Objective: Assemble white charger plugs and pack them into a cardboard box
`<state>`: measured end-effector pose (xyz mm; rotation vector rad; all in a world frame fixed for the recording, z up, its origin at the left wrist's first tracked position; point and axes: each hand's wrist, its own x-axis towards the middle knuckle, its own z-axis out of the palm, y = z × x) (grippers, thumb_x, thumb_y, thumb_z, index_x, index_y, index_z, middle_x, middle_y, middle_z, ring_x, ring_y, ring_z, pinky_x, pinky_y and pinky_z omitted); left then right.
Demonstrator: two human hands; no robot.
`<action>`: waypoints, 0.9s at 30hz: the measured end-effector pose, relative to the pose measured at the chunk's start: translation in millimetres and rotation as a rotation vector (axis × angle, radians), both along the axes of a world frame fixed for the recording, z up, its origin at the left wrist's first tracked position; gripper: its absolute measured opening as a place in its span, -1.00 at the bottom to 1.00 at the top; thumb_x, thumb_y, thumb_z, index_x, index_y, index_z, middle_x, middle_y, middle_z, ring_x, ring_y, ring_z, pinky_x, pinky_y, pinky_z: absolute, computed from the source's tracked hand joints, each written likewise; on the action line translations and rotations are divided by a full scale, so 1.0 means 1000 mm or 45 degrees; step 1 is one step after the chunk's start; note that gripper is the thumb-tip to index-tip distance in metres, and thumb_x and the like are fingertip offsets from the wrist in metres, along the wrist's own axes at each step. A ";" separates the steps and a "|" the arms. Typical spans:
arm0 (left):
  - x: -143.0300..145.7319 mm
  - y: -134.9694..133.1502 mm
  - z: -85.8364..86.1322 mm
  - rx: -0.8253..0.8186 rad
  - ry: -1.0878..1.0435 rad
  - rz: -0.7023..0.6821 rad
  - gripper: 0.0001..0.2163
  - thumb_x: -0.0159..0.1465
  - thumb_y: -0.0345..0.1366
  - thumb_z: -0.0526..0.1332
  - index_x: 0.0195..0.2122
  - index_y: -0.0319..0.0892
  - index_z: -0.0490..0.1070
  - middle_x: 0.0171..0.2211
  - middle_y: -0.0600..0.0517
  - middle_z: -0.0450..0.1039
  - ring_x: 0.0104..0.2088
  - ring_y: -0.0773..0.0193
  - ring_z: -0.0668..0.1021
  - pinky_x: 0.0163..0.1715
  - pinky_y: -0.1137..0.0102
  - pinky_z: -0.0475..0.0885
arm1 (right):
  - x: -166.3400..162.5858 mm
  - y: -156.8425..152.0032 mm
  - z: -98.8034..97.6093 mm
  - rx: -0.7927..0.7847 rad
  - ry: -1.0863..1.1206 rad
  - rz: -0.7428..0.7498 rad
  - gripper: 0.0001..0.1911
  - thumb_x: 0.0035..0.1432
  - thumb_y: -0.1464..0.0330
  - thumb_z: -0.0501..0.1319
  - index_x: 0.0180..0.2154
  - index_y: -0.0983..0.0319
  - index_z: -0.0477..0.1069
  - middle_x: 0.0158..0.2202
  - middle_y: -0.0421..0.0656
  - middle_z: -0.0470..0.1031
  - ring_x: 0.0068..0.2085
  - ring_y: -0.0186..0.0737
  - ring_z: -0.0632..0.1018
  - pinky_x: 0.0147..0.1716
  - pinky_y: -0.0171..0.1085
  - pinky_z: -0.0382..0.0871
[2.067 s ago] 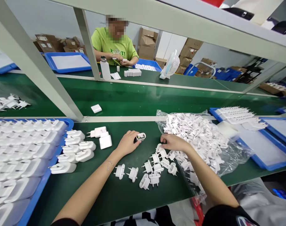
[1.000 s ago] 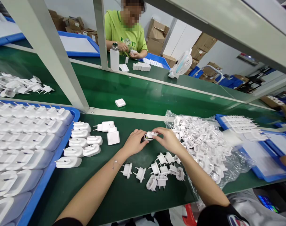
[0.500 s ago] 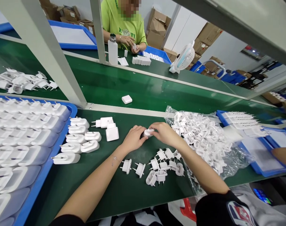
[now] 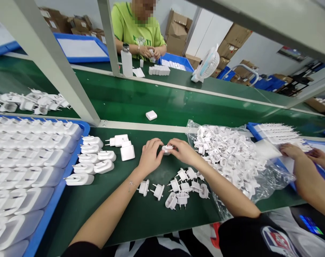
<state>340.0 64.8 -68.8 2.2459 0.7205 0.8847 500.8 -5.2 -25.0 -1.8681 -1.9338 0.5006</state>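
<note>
Between my two hands is a white plug charger (image 4: 167,149), its pronged face turned up. My left hand (image 4: 151,154) grips its left side, and the fingers of my right hand (image 4: 181,150) pinch it from the right. Closer to me lie several loose white plug heads (image 4: 182,187) with metal pins, some on their sides. To the left of my hands, assembled chargers (image 4: 87,159) stand in short rows, pins up. Two more chargers (image 4: 127,150) lie flat beside them.
A blue tray (image 4: 61,189) packed with chargers fills the left. On the right is a clear bag (image 4: 229,160) of plug heads, then a co-worker's hands (image 4: 293,151) over blue trays. A metal post (image 4: 52,67) rises at left. One charger body (image 4: 151,115) lies on the green belt.
My hands stay on the charger with small finger shifts. At the right, the co-worker's hands have come into view over the trays. The whole view has shifted slightly.
</note>
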 end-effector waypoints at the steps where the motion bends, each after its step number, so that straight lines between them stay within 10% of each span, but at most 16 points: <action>1: -0.003 -0.003 0.005 0.136 -0.092 0.064 -0.85 0.23 -0.38 0.07 -0.18 -0.15 0.31 -0.10 -0.09 0.40 -0.10 0.11 0.41 -0.15 0.20 0.30 | -0.005 0.004 -0.004 0.044 0.056 -0.011 -0.90 0.15 0.44 0.12 -0.27 0.21 0.38 -0.31 -0.17 0.39 -0.35 -0.31 0.43 -0.33 -0.33 0.26; 6: -0.016 -0.012 0.009 0.528 -0.326 -0.367 -0.93 0.18 -0.43 0.07 -0.40 -0.16 0.30 -0.46 0.01 0.40 -0.43 0.27 0.41 -0.39 0.37 0.31 | -0.012 0.059 -0.020 -0.014 0.472 -0.165 -0.64 0.24 0.26 0.01 0.06 0.15 0.20 -0.05 -0.11 0.40 -0.40 -0.38 0.50 -0.38 -0.33 0.38; 10: -0.013 -0.005 -0.006 0.147 0.058 -0.461 -0.88 0.21 -0.42 0.03 -0.40 -0.16 0.33 -0.48 0.05 0.39 -0.48 0.32 0.42 -0.45 0.42 0.31 | 0.012 0.123 -0.020 0.059 0.228 -0.592 -0.51 0.24 0.19 0.00 0.14 0.25 0.09 0.11 0.04 0.28 -0.12 -0.20 0.50 -0.16 -0.23 0.38; 15: -0.006 0.009 -0.020 -0.142 0.090 -0.241 -0.87 0.20 -0.41 0.03 -0.25 -0.15 0.30 -0.40 0.06 0.38 -0.51 0.36 0.42 -0.43 0.42 0.36 | 0.021 0.158 -0.021 0.016 0.034 -0.653 -0.51 0.03 0.29 0.24 -0.01 0.39 0.26 -0.01 0.23 0.37 0.07 0.21 0.35 -0.07 0.05 0.30; 21: 0.002 0.011 -0.028 -0.439 -0.223 0.065 -0.49 0.22 -0.33 0.07 0.16 -0.17 -0.11 0.14 -0.24 0.06 -0.31 0.35 0.47 -0.44 0.41 0.44 | 0.019 0.094 -0.023 0.105 -0.096 -0.157 -0.48 0.04 0.46 0.18 0.08 0.23 0.20 0.10 -0.03 0.34 0.07 -0.09 0.40 0.05 -0.13 0.27; 27: 0.004 0.009 -0.023 -0.302 0.024 -0.078 -0.73 0.17 -0.35 0.15 -0.08 -0.14 0.25 -0.22 -0.03 0.38 -0.17 0.17 0.40 -0.16 0.23 0.38 | 0.016 -0.003 -0.003 0.225 -0.269 0.293 -0.45 0.16 0.44 0.07 0.19 0.18 0.05 0.24 -0.06 0.16 0.14 -0.06 0.32 0.09 -0.02 0.25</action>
